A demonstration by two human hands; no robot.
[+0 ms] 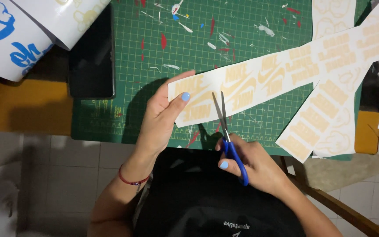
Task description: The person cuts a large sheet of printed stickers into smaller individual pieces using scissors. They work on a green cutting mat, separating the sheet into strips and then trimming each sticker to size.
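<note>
My left hand [165,112] pinches the left end of a long white sticker strip [281,70] printed with pale orange logos, thumb on top. My right hand [253,164] grips blue-handled scissors [229,138] whose metal blades point up and lie across the strip's lower edge, just right of my left thumb. The blades look nearly closed. The strip stretches up and to the right over the green cutting mat [176,48].
A second sticker sheet [319,127] lies under the strip at right. A black phone [92,57] rests at the mat's left edge, by curled white sheets with blue print [9,44]. Coloured scraps dot the mat. A wooden chair arm [343,210] sits lower right.
</note>
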